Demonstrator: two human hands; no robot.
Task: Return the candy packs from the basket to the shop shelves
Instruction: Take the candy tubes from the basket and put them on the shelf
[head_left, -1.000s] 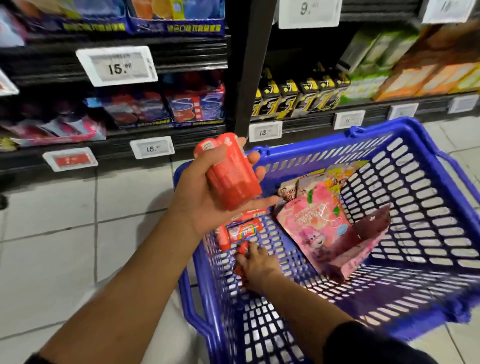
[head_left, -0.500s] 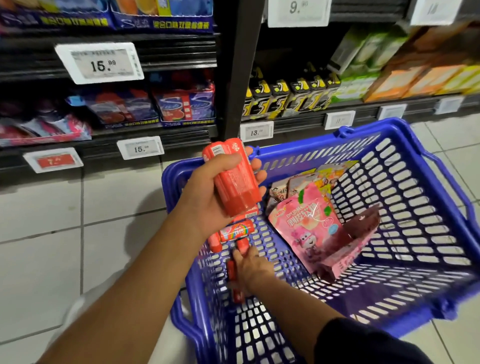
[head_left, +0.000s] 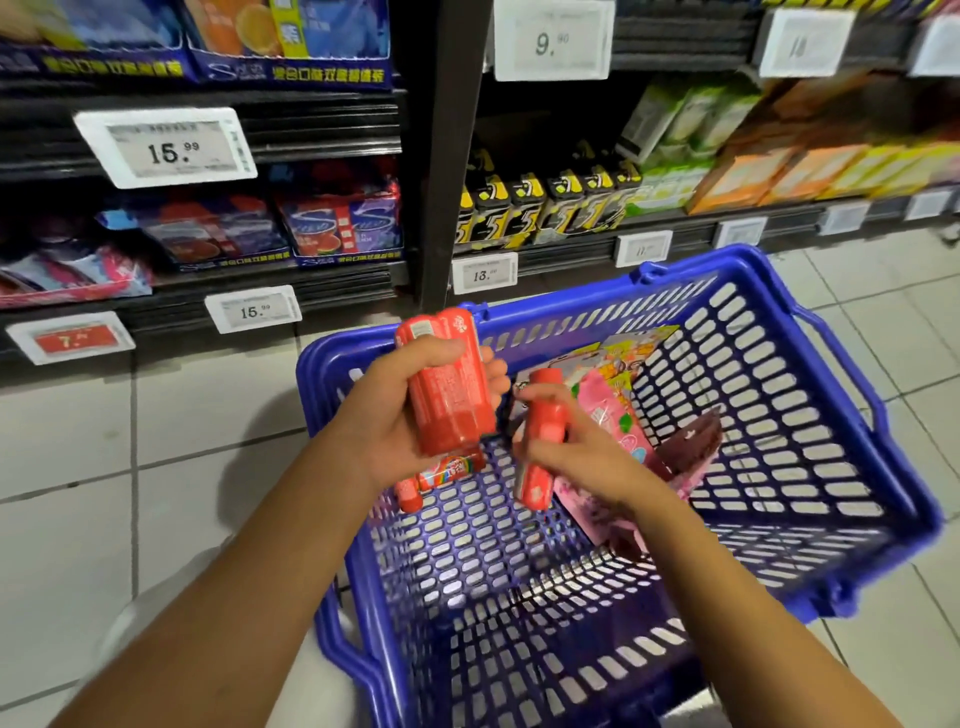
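Observation:
A blue plastic basket (head_left: 810, 395) stands on the tiled floor before the shelves. My left hand (head_left: 384, 415) grips a bundle of red candy rolls (head_left: 449, 395) above the basket's near-left corner. My right hand (head_left: 576, 452) holds a single red candy roll (head_left: 543, 441) upright just right of the bundle, a small gap apart. Below them on the basket floor lie a striped candy roll (head_left: 451, 469) and another red roll (head_left: 409, 493). A pink candy bag (head_left: 618, 421) and a dark maroon pack (head_left: 691, 441) lean in the basket's middle.
Dark shop shelves (head_left: 311, 291) run along the back, with blue gum boxes (head_left: 343, 228) at left, black-and-yellow packs (head_left: 540, 208) in the middle, and green and orange boxes (head_left: 753, 171) at right. White price tags (head_left: 253, 310) hang on the shelf edges. Pale floor tiles (head_left: 156, 467) lie left of the basket.
My right hand has risen from the basket floor with one red roll and brought it up beside the bundle. My left hand stayed in place with its bundle.

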